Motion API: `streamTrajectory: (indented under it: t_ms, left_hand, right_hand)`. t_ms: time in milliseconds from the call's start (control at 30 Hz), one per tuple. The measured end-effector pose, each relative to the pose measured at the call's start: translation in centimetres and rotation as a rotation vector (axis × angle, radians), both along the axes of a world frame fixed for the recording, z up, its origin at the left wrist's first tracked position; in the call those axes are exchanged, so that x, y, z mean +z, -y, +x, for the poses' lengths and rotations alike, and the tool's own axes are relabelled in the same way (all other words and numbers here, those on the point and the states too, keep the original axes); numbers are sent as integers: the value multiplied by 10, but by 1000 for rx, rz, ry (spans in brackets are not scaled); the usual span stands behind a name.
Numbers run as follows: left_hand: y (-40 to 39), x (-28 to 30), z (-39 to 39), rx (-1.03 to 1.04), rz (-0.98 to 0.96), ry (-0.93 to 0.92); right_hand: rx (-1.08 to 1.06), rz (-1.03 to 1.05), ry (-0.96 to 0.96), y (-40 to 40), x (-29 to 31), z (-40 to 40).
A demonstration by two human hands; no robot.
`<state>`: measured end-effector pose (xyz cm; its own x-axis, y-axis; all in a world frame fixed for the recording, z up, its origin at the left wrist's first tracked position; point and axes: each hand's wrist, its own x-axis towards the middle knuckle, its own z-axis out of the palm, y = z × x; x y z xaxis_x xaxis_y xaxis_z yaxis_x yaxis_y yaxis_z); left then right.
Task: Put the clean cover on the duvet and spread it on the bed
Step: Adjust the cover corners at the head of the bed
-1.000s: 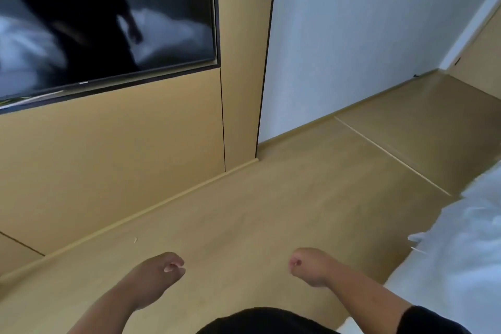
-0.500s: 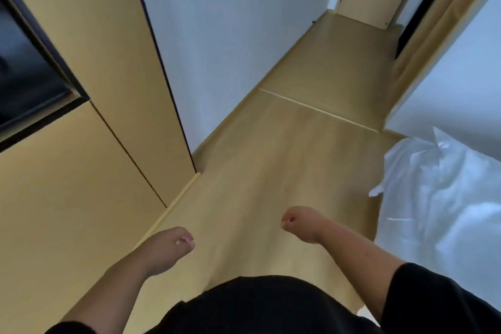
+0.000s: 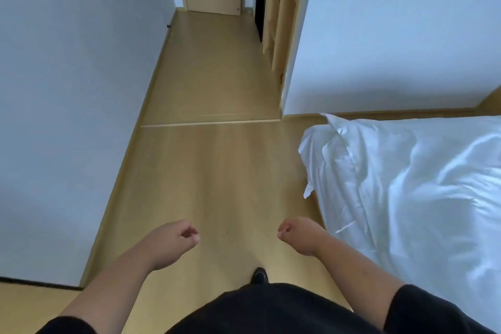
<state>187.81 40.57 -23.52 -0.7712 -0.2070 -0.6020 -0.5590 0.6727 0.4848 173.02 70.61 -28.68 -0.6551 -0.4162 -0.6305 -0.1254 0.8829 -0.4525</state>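
Plainly, left hand [image 3: 176, 238] and right hand [image 3: 296, 234] curl empty, each grip narrow, beside the duvet [image 3: 412, 184].

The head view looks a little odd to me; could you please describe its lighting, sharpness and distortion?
Head view: cool, soft daylight with bluish white walls; wide-angle lens bends the pale wooden floor edges; crumpled white duvet shows bright sheen but keeps its folds; left hand and right hand slightly soft.
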Motion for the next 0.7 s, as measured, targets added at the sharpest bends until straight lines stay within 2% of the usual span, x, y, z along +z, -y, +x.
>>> streamTrajectory:
  t_ms: [100, 233, 400, 567, 700]
  left_hand:
    - [18, 12, -79, -30, -35, -5]
    - [58, 30, -161, 33, 6, -50]
    - [110, 22, -254, 78, 47, -79]
    - [162, -10, -396, -27, 52, -67]
    - [198, -12, -529, -180, 64, -31]
  right_hand:
    - [24, 51, 1, 21, 12, -78]
    - [25, 60, -46, 65, 40, -178]
    - [18, 30, -84, 126, 47, -283]
    - [-73, 40, -74, 167, 22, -385]
    - [-192, 141, -44, 179, 26, -459]
